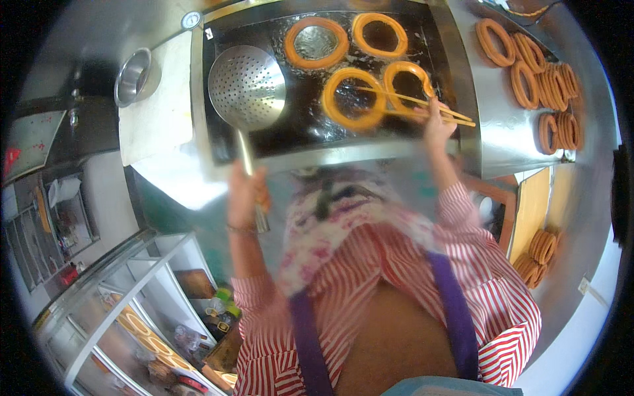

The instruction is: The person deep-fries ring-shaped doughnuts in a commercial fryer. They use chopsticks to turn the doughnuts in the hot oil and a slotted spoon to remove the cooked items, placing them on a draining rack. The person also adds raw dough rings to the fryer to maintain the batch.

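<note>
My left hand (247, 193) grips the handle of a perforated metal skimmer (247, 89), whose round bowl is over the left side of a fryer of dark oil (302, 133). Long wooden chopsticks (416, 100) are in my right hand (438, 123), their tips reaching left across a yellow dough ring (329, 111) at the front. Just behind my right hand floats a second ring (389, 81), glossy along its upper right. Farther back are a browner ring (292, 52) and a golden ring (357, 42). Whether the chopstick tips touch the front ring, I cannot tell.
Fried rings (525, 84) stand in rows on the metal counter (500, 143) to the right. More rings (542, 247) are stacked lower right. A metal bowl (141, 74) and a dial thermometer (191, 20) are at the left. Pale rings (153, 341) lie on a board lower left.
</note>
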### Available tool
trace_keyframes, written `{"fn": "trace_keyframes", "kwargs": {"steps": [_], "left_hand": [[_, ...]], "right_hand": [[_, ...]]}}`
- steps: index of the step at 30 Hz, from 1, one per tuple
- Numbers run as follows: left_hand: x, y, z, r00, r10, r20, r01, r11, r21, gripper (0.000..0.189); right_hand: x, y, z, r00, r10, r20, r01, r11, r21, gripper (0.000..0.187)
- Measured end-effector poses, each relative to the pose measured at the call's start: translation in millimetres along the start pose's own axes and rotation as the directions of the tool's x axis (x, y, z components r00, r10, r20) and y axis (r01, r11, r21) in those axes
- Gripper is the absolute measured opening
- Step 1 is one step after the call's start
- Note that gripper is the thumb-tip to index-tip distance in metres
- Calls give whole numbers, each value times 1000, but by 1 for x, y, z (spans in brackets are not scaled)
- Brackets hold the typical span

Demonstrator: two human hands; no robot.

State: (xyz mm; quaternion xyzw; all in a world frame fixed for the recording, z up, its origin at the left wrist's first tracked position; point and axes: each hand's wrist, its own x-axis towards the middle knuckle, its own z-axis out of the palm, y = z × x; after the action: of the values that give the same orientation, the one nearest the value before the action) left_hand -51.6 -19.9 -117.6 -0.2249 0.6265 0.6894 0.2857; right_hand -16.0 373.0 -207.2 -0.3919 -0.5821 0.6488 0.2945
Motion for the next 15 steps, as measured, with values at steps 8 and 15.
{"fn": "trace_keyframes", "kwargs": {"steps": [8,15], "left_hand": [[-22,10,28,1000,17,10,-17,999,-49,22],[-33,11,44,998,35,-43,-38,996,-83,20]], "right_hand": [[35,-7,-9,995,25,93,-41,985,170,23],[41,-11,6,980,58,191,-82,990,119,24]]}}
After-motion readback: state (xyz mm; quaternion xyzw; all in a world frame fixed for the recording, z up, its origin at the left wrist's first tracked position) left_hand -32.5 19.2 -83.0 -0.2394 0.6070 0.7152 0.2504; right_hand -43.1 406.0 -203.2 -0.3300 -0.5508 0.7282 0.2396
